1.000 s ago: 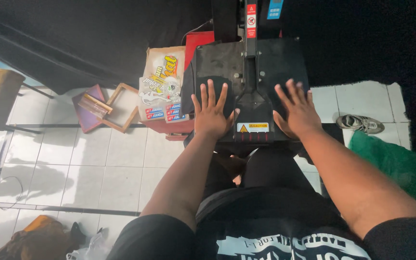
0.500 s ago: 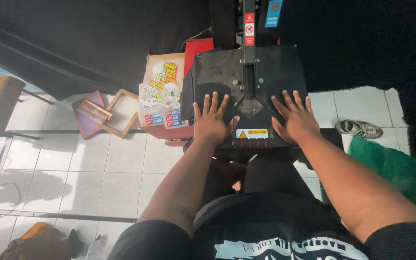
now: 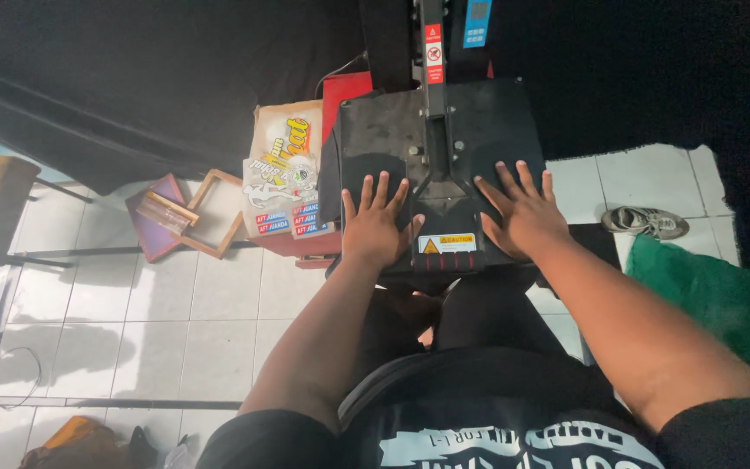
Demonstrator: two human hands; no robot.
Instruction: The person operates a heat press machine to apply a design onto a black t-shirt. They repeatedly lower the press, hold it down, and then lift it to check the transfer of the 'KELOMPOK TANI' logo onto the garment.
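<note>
A black heat press [image 3: 392,130] stands in front of me, its flat top plate closed and a central arm running back from it. My left hand [image 3: 377,227] lies flat on the plate's left half, fingers spread. My right hand [image 3: 520,211] lies flat on the right half, fingers spread too. A yellow warning sticker [image 3: 446,244] sits on the plate's front edge between both hands. Neither hand holds anything.
Printed transfer sheets [image 3: 284,169] are stacked on a red stand left of the press. Wooden frames [image 3: 210,213] and a purple board [image 3: 156,227] lie on the white tile floor. A grey shoe [image 3: 648,222] and green cloth [image 3: 722,300] are at the right. Black fabric hangs behind.
Both hands stay flat on the press plate. The view has shifted slightly, so the press sits a little higher and further right in the picture.
</note>
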